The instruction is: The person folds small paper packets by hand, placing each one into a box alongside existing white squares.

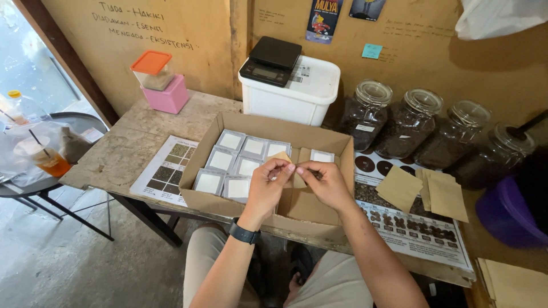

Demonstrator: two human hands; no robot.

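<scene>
My left hand (266, 185) and my right hand (325, 182) meet over an open cardboard box (337, 219) on the table. Together they pinch a small brown paper pouch (281, 156), whose corner shows above my left fingers. A dark watch sits on my left wrist. In the box's left half lie several small silver-rimmed square tins (230, 167) with white tops, and one more tin (322, 155) sits in the right half behind my right hand.
Flat brown paper pouches (425, 193) lie on a printed bean chart to the right. Several glass jars of coffee beans (408, 122) line the wall. A white tub with a black scale (271, 60) stands behind the box. Pink and orange-lidded containers (158, 80) stand left.
</scene>
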